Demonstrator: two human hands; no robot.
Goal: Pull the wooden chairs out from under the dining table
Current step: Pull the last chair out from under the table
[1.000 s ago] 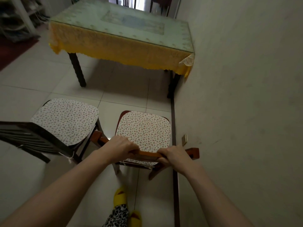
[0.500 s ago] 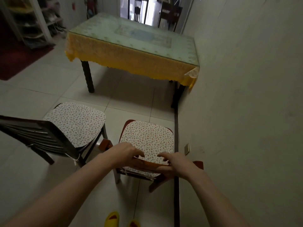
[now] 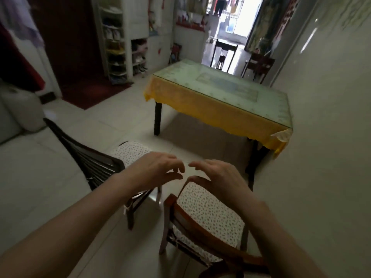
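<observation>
Head view: both chairs stand clear of the dining surface (image 3: 218,91).
Left hand (image 3: 158,171): loosely spread, holding nothing, above the dark chair (image 3: 94,163).
Right hand (image 3: 218,177): relaxed, empty, over the near wooden chair (image 3: 202,227), likely just released.

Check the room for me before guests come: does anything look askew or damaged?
The yellow lace tablecloth has a pale corner by the wall, folded up and crumpled. Nothing else stands out.
</observation>
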